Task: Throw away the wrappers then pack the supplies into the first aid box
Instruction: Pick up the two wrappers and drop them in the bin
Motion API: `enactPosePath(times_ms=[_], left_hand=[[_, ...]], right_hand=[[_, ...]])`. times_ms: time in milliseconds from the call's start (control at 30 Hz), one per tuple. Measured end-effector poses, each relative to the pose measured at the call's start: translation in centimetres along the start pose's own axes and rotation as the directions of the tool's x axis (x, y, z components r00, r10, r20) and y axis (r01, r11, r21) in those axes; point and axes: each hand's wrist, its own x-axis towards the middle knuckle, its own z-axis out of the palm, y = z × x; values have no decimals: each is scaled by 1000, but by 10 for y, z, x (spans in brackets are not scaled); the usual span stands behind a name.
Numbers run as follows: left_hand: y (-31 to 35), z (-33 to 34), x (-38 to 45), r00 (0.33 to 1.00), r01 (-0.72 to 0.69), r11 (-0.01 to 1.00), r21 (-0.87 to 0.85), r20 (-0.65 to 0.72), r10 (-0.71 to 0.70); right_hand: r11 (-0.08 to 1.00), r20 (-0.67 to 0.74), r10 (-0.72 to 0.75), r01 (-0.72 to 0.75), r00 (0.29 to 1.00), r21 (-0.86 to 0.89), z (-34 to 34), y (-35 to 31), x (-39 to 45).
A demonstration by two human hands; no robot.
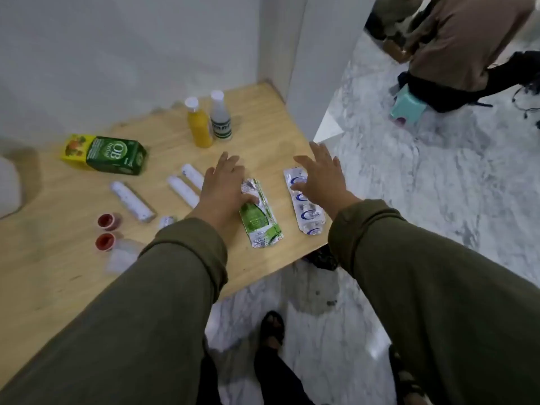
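Note:
My left hand (223, 190) lies spread over the upper end of a green and silver wrapper (261, 222) on the wooden table (43, 273), thumb resting on it. Just to the right, my right hand (320, 179) hovers with fingers apart over a silver and blue blister strip (306, 211) near the table's right edge. Neither hand grips anything. Three white gauze rolls (131, 201) (182, 190) (193, 175) lie left of my left hand. The first aid box is not in view.
A green carton (117, 154) with a yellow box (76, 150) behind it lies at the left. A yellow bottle (199, 124) and a clear bottle (220, 116) stand at the back. Two red caps (108, 222) (105, 241) and clear packets sit front left. Another person crouches on the marble floor at the right.

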Motion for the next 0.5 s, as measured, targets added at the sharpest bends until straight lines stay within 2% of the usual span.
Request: enactPosePath(times_ms=[100, 167, 400, 500], left_hand=[[0, 4, 5, 1000, 9, 999, 43, -15, -8], [1, 6, 8, 999, 31, 1000, -4, -45, -31], [5, 9, 15, 990, 77, 990, -117, -111, -90], [7, 10, 17, 991, 50, 990, -132, -116, -65]], right_hand=[[999, 47, -7, 9, 999, -40, 2, 9, 11], [999, 57, -12, 14, 998, -29, 7, 13, 16], [995, -9, 21, -20, 1000, 95, 20, 20, 23], [991, -48, 66, -60, 997, 116, 20, 20, 22]])
